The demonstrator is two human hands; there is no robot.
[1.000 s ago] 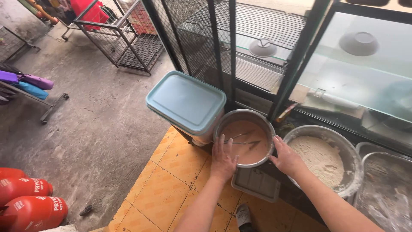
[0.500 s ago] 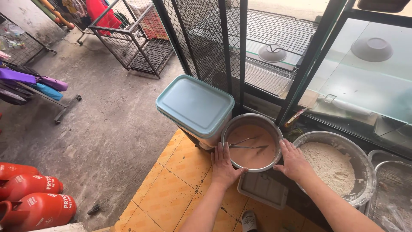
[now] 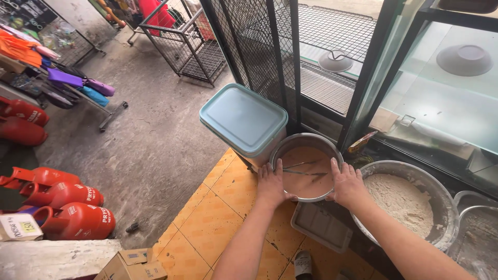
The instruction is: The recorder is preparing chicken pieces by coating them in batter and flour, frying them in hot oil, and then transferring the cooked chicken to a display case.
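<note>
Both hands are gripping a round metal bowl of brown batter from opposite sides.

The left hand [image 3: 271, 182] is pressing flat against the near-left rim of the metal bowl [image 3: 307, 142], fingers pointing up and slightly spread, forearm reaching in from below. The right hand [image 3: 348, 185] is mirroring it on the right rim, palm turned inward, fingers extended rather than curled, so the bowl is being clasped between open palms. The bowl is sitting low beside a blue-lidded plastic tub [image 3: 244, 120], with a whisk [image 3: 303, 171] lying in the batter. A larger bowl of flour [image 3: 402, 199] is standing just right of it, and a grey tray [image 3: 321, 227] is lying on the orange tiles below.
</note>
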